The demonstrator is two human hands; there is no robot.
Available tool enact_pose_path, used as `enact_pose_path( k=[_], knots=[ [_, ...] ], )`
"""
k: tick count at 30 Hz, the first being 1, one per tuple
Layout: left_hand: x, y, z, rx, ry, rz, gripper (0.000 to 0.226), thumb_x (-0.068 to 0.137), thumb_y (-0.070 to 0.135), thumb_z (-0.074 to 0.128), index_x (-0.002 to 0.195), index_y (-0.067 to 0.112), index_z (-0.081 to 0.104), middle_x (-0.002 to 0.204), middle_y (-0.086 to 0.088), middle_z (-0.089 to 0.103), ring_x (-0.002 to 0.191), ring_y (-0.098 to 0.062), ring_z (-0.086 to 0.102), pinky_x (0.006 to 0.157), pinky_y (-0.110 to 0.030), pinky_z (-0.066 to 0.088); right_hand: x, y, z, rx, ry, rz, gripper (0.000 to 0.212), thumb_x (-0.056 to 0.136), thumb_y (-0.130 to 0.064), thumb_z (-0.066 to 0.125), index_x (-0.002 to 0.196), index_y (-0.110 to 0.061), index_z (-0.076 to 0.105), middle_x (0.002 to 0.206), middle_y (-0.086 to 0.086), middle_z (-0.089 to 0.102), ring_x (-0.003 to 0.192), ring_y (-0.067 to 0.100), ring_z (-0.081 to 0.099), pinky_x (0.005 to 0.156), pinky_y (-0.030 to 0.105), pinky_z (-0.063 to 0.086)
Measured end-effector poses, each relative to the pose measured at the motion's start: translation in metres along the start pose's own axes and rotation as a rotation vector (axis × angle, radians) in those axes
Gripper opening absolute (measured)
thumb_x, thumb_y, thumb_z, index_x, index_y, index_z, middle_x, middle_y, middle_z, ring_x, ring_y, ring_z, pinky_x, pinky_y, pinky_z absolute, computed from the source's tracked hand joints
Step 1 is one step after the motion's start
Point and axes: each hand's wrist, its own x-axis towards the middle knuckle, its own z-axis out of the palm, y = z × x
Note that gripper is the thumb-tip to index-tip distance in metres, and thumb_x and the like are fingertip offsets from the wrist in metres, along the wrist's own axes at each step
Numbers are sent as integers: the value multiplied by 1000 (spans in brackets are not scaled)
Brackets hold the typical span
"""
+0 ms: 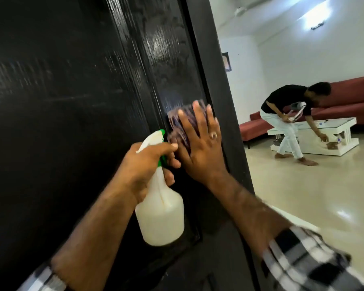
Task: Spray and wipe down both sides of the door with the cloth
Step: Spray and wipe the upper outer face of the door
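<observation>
A glossy black panelled door (67, 101) fills the left of the view, with wet streaks on its right panel. My right hand (200, 148) presses a dark purple cloth (181, 124) flat against that panel with straight fingers, close to the door's edge. My left hand (147, 166) grips the neck of a white spray bottle (162, 211) with a green trigger, just left of the cloth and in front of the door. Most of the cloth is hidden under my right hand.
Past the door's edge lies a room with a shiny cream floor (315, 196). Another person (288, 120) bends over a white coffee table (315, 133) in front of a red sofa (348, 93).
</observation>
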Motion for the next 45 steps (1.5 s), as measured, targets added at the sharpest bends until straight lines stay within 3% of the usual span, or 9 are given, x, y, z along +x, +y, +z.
enact_pose_path(
  k=[5,15,21,25,29,37,40,42,45],
  knots=[
    [23,33,-2,95,38,76,23,92,20,75,78,3,69,75,-23,71,43,-27,57,54,-36,56,66,-5,0,-53,0,-89,72,108,-63,39,170,-28,29,179,13,12,166,40,3,132,59,8],
    [-72,-117,-11,165,91,-16,15,96,15,73,86,4,71,86,-21,75,50,-29,59,59,-45,56,-210,0,0,68,-161,95,70,103,-42,65,163,-16,41,175,24,19,163,50,8,126,71,19],
    [-139,-183,-70,164,66,-63,17,95,24,76,83,12,72,80,-16,76,51,-32,65,60,-48,60,-271,-72,2,35,-203,261,61,109,-40,55,161,-11,45,175,23,20,163,48,11,129,67,17],
    [-170,-205,-106,226,39,10,24,96,26,75,78,12,67,60,-10,68,50,-22,68,56,-35,60,-264,-98,9,-82,-48,396,49,107,-38,59,145,-9,67,161,21,43,150,43,38,123,54,35],
    [-192,-217,-156,162,93,26,22,96,27,75,79,15,70,63,-7,69,52,-20,69,56,-29,60,-254,-130,16,-127,30,549,44,102,-31,67,136,-4,72,137,20,55,126,38,48,115,17,32],
    [-216,-223,-198,102,173,-78,19,94,33,75,81,20,72,74,-3,75,52,-22,69,56,-25,58,-269,-129,-12,-66,-268,-62,37,103,-20,64,135,-4,72,136,15,65,127,39,57,117,47,42],
    [-223,-223,-204,119,239,-91,14,94,35,75,87,22,72,79,3,77,54,-21,70,58,-23,58,-258,-113,-4,-27,-57,240,31,107,-20,59,125,1,71,129,19,67,121,44,58,117,36,40],
    [-228,-225,-205,114,292,-107,13,93,35,76,91,23,73,82,2,78,54,-22,69,62,-34,61,-270,-148,17,3,84,383,24,107,-15,58,121,0,71,126,18,66,119,42,56,114,44,44],
    [-235,-225,-205,129,323,-61,14,94,25,76,81,21,72,80,-7,77,50,-25,63,58,-36,59,-293,-215,33,154,-43,174,26,104,-20,64,120,-4,75,129,13,66,125,38,54,114,51,42]
  ],
)
